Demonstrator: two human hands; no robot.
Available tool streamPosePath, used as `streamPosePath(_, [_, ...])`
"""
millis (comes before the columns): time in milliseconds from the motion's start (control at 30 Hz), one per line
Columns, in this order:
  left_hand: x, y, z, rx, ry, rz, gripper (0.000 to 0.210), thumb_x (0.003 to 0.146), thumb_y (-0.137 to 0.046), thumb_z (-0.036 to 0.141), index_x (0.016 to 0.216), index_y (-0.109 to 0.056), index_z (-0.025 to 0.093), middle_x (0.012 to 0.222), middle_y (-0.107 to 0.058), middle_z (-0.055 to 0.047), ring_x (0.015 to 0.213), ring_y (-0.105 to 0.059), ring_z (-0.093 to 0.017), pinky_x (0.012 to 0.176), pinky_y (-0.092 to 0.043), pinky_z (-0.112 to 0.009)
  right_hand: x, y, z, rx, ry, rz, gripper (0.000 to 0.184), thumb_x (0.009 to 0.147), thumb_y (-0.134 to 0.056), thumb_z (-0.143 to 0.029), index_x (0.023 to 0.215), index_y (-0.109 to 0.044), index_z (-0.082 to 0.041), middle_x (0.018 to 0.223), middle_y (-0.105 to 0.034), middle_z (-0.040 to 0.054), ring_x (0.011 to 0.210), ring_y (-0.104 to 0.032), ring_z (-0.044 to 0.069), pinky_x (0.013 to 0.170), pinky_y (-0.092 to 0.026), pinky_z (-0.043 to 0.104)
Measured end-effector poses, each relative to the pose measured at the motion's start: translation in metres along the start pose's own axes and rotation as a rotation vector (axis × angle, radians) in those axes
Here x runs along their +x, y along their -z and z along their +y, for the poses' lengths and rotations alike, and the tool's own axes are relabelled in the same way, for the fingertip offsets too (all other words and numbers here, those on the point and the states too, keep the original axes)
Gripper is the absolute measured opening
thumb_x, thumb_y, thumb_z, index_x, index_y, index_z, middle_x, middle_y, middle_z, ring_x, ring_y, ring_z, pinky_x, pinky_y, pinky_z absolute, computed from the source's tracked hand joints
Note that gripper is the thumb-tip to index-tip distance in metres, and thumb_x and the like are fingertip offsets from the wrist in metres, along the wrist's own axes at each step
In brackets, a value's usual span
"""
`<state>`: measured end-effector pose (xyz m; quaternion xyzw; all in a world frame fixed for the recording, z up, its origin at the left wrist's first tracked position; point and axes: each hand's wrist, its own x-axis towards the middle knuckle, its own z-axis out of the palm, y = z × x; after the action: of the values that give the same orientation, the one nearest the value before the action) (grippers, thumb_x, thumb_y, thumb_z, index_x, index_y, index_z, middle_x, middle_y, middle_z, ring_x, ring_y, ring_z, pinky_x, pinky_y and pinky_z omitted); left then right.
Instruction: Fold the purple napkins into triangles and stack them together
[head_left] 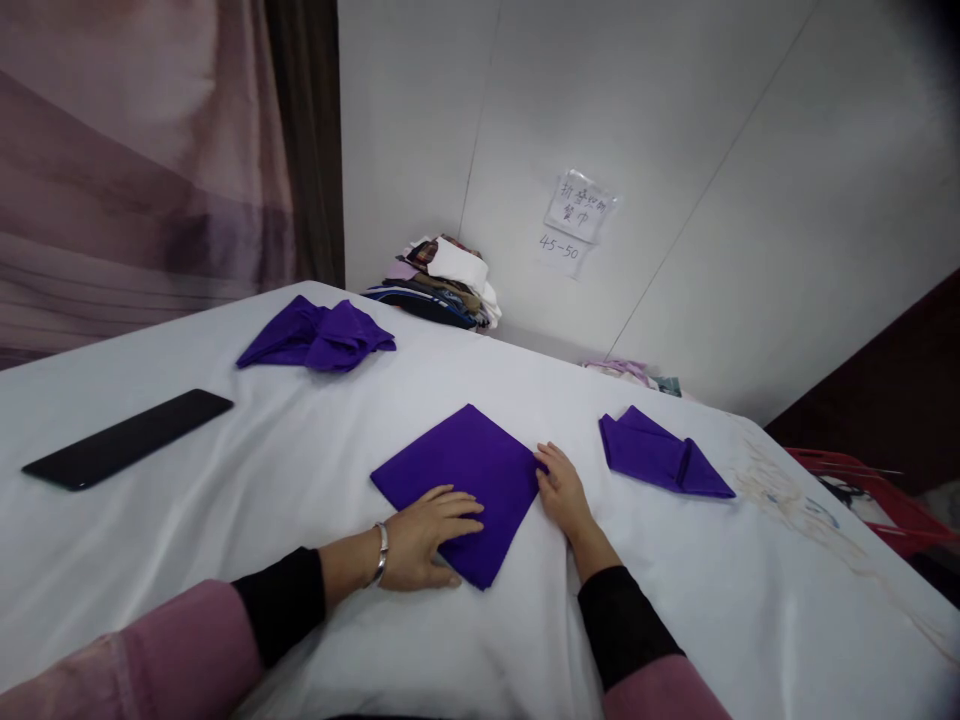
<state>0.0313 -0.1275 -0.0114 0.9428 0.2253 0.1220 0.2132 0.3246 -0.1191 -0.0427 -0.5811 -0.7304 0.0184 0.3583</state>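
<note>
A purple cloth napkin [480, 450], folded into a flat diamond, lies on the white-covered table in front of me. My left hand [424, 540] rests palm down across its lower left part, fingers stretched out, with a silver bracelet at the wrist. At the napkin's right corner is my right hand [561, 490], its bent fingertips and thumb closed about the corner. To the right lies another purple napkin [660, 452], folded with pointed ends. A third purple napkin [319, 335], loosely folded and bunched, is at the back left.
A black flat slab [131, 438] lies on the white tablecloth [420, 650] at the left. Folded clothes [442, 280] are piled against the wall at the back. A red basket [885, 500] stands past the right edge. Handwritten paper signs [579, 208] hang on the wall.
</note>
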Motion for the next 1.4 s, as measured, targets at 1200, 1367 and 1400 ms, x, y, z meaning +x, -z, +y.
streamPosePath(1200, [0.014, 0.006, -0.076, 0.405, 0.404, 0.176, 0.081, 0.079, -0.030, 0.066, 0.130, -0.047, 0.005, 0.140, -0.040, -0.019, 0.133, -0.030, -0.032, 0.106, -0.026, -0.050, 0.131, -0.078, -0.096, -0.136, 0.238, -0.680, 0.061, 0.091, -0.035, -0.054, 0.138, -0.033, -0.016, 0.147, -0.028, 0.0110, 0.137, -0.019, 0.022, 0.111, -0.013, 0.046])
streamPosePath(1367, [0.013, 0.000, -0.087, 0.399, 0.342, 0.223, 0.070, 0.080, -0.030, 0.062, 0.120, -0.058, 0.013, 0.136, -0.047, -0.018, 0.130, -0.034, -0.035, 0.102, -0.028, -0.054, 0.143, -0.076, -0.069, -0.130, 0.162, -0.664, 0.059, 0.091, -0.029, -0.056, 0.139, -0.031, -0.021, 0.149, -0.024, 0.0072, 0.138, -0.016, 0.021, 0.109, -0.011, 0.053])
streamPosePath(1400, [0.012, 0.000, -0.088, 0.398, 0.320, 0.223, 0.065, 0.081, -0.030, 0.060, 0.117, -0.060, 0.016, 0.135, -0.049, -0.017, 0.130, -0.035, -0.035, 0.101, -0.028, -0.055, 0.146, -0.075, -0.066, -0.133, 0.155, -0.664, 0.060, 0.091, -0.028, -0.056, 0.140, -0.029, -0.021, 0.149, -0.023, 0.0067, 0.138, -0.015, 0.021, 0.109, -0.010, 0.054])
